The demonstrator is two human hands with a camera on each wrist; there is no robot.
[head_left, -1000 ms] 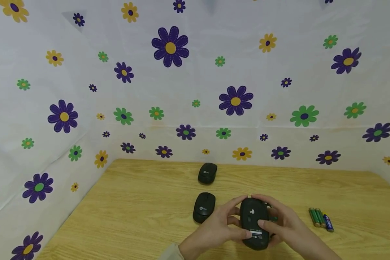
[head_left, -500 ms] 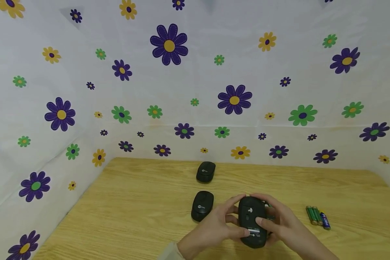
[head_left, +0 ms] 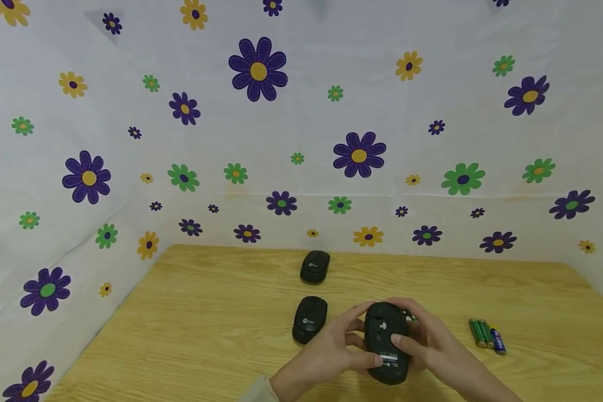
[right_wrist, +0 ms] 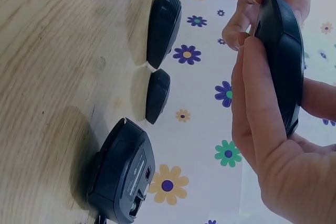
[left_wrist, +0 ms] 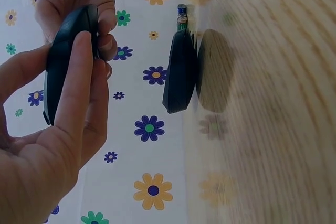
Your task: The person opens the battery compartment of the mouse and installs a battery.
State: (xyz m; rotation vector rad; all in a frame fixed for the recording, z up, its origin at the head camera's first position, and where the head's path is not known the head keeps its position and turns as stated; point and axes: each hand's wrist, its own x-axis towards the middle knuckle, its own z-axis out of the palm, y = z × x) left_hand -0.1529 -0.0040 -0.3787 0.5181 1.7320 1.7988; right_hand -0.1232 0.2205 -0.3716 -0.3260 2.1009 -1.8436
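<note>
Both hands hold a black computer mouse [head_left: 387,343] above the near part of the table, its underside with the label turned toward the head camera. My left hand [head_left: 326,346] grips its left side, the thumb on the underside near the label. On the other side my right hand [head_left: 434,349] grips it, thumb pressed on the underside and fingers behind. The right wrist view shows the mouse [right_wrist: 283,61] edge-on between the fingers. Below, an upturned mouse [right_wrist: 126,174] lies with its battery compartment uncovered; in the head view the right hand mostly hides it.
Two more black mice stand upright to the left, a nearer one [head_left: 310,320] and a farther one [head_left: 315,266]. Green batteries [head_left: 479,333] and a blue battery [head_left: 497,340] lie on the wooden table [head_left: 221,324] at right. A flower-printed sheet [head_left: 301,117] hangs behind.
The head view has shifted slightly, so everything sits a little farther left in it. A green bit seen beside the right fingers is now hidden. Both hands keep their grip on the mouse.
</note>
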